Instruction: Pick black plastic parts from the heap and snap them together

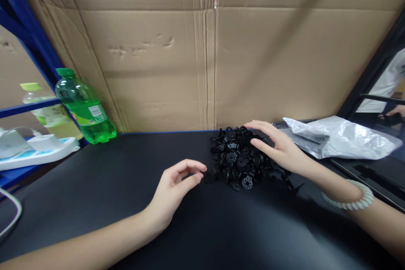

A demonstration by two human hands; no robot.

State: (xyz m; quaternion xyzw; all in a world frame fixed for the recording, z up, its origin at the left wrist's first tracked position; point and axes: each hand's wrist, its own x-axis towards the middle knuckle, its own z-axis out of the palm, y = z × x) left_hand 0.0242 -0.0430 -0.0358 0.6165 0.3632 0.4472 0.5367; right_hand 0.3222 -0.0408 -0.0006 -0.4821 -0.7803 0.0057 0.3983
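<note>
A heap of small black plastic parts, several of them round discs with holes, lies on the black tabletop near the cardboard. My left hand is just left of the heap, fingers loosely curved, with a gap between thumb and fingers and nothing visible between them. Over the heap's right side is my right hand, its thumb and fingers apart; whether its fingertips touch the parts I cannot tell. It hides some of the parts behind it. A bracelet of pale beads circles the right wrist.
Cardboard stands upright behind the table. A green bottle and a white power strip are at the left. A silvery plastic bag lies at the right. Beyond the right frame, part of another person's hand shows.
</note>
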